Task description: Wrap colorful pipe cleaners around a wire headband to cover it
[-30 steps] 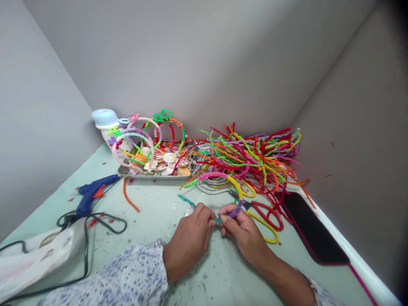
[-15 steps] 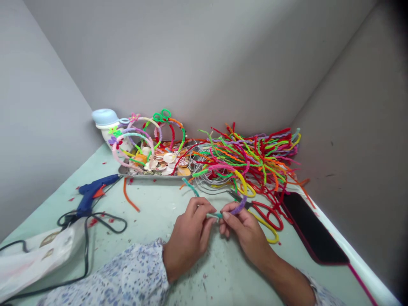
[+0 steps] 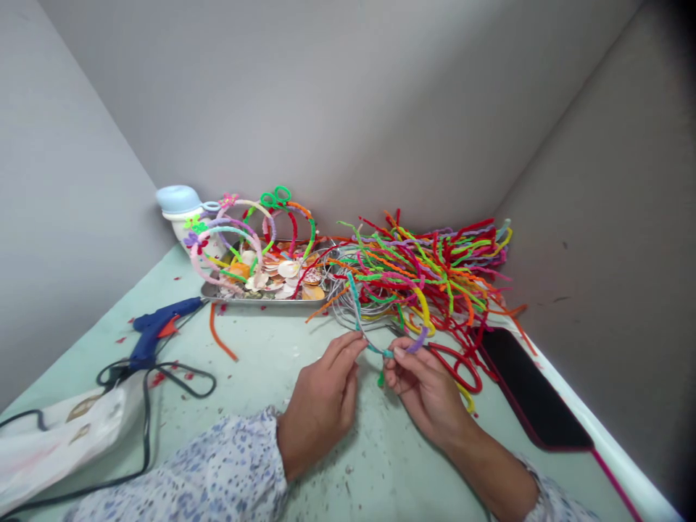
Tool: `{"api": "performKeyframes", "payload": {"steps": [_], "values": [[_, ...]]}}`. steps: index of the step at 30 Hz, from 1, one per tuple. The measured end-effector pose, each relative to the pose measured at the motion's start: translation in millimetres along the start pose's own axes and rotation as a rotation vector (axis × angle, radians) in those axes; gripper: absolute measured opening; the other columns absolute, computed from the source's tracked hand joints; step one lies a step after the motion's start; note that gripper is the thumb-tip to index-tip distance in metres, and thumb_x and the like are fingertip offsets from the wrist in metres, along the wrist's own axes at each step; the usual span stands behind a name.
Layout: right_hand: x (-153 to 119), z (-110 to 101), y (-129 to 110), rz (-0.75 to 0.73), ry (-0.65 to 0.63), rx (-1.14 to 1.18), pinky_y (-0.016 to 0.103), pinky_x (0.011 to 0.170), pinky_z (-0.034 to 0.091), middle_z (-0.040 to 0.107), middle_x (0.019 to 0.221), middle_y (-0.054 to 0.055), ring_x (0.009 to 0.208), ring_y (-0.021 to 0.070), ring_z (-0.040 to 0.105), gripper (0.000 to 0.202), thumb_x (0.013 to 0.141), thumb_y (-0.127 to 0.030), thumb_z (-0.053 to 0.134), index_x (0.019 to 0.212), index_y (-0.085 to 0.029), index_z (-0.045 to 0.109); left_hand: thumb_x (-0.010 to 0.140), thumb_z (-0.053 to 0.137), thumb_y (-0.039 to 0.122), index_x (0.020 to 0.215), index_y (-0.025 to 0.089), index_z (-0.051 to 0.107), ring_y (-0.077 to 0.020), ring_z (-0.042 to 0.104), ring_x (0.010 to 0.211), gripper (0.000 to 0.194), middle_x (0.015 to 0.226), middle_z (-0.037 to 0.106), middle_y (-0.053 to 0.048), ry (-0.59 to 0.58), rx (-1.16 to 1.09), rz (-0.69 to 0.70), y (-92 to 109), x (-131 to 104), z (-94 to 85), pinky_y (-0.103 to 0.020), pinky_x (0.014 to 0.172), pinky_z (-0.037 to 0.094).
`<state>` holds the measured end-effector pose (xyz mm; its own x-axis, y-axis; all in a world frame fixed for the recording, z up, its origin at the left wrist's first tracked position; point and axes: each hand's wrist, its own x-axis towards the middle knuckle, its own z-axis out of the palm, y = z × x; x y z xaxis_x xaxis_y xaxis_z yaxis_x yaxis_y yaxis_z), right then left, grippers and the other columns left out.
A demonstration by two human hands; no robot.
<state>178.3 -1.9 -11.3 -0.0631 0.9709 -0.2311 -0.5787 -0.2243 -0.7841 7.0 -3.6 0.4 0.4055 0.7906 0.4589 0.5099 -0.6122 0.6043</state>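
My right hand (image 3: pixel 427 388) pinches a wire headband wrapped in coloured pipe cleaner, with its purple part (image 3: pixel 417 341) just above the fingers and its yellow part (image 3: pixel 423 308) curving up beyond. From the pinch a teal pipe cleaner (image 3: pixel 354 297) runs left along the wire, and its loose end sticks up. My left hand (image 3: pixel 326 391) has its fingers closed at the teal strand, the fingertips partly hidden. A small green end (image 3: pixel 381 379) hangs under the right fingers. Red-handled scissors (image 3: pixel 457 366) lie behind my right hand.
A metal tray (image 3: pixel 261 300) of shells holds finished headbands (image 3: pixel 255 239). To its right lies a heap of pipe cleaners (image 3: pixel 435 261) and coiled wire (image 3: pixel 340 312). A blue glue gun (image 3: pixel 149 337) with a cord is at left, a phone (image 3: pixel 536 391) at right.
The teal strand's loose end has swung up and right. My right hand and the headband have shifted slightly right, and the gap between my hands is wider.
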Motion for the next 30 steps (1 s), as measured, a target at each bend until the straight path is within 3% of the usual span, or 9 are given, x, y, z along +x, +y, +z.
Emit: {"api": "performKeyframes", "payload": {"steps": [6,12,17,21,30], "values": [[1.4,-3.1,1.0,0.030,-0.037,0.058,0.018,0.048,0.041,0.062,0.063,-0.001,0.052,0.0094,0.055,0.015,0.075,-0.024,0.071,0.081,-0.019,0.059,0.087,0.042,0.008,0.132,0.020,0.041,-0.0196,0.049,0.118,0.046,0.131,0.047,-0.011,-0.018,0.046,-0.038,0.1,0.6,0.5,-0.032,0.095,0.048],[-2.4,-0.9,1.1,0.030,-0.112,0.008,0.017,0.046,0.041,0.063,0.062,-0.001,0.050,0.0092,0.057,0.017,0.075,-0.027,0.072,0.081,-0.018,0.059,0.088,0.047,0.020,0.129,0.017,0.043,-0.0239,0.058,0.093,0.042,0.106,0.053,-0.011,-0.045,0.180,-0.165,5.4,0.0,-1.9,-0.037,0.074,0.052],[-3.1,-0.5,3.0,-0.020,-0.115,-0.016,0.016,0.048,0.042,0.065,0.065,-0.001,0.052,0.0084,0.058,0.018,0.076,-0.029,0.072,0.083,-0.019,0.059,0.089,0.048,0.018,0.120,0.021,0.052,-0.0172,0.059,0.089,0.031,0.114,0.051,-0.009,0.016,-0.065,-0.171,6.3,-1.7,-0.2,-0.027,0.070,0.051],[-4.3,0.1,5.6,-0.030,-0.149,-0.038,0.017,0.049,0.043,0.066,0.067,-0.001,0.054,0.0085,0.059,0.016,0.078,-0.028,0.071,0.084,-0.019,0.059,0.089,0.051,0.019,0.107,0.021,0.060,-0.0133,0.060,0.083,0.020,0.107,0.054,-0.006,0.025,-0.278,-0.215,3.3,-0.7,2.0,-0.022,0.067,0.049],[-6.0,0.7,8.9,-0.047,-0.226,-0.128,0.018,0.051,0.043,0.065,0.070,-0.001,0.057,0.0085,0.059,0.013,0.082,-0.029,0.066,0.087,-0.019,0.059,0.085,0.057,0.018,0.088,0.018,0.066,-0.0135,0.058,0.082,0.009,0.093,0.058,-0.004,0.059,-0.417,-0.250,-1.0,4.1,3.2,-0.022,0.067,0.048]]}}
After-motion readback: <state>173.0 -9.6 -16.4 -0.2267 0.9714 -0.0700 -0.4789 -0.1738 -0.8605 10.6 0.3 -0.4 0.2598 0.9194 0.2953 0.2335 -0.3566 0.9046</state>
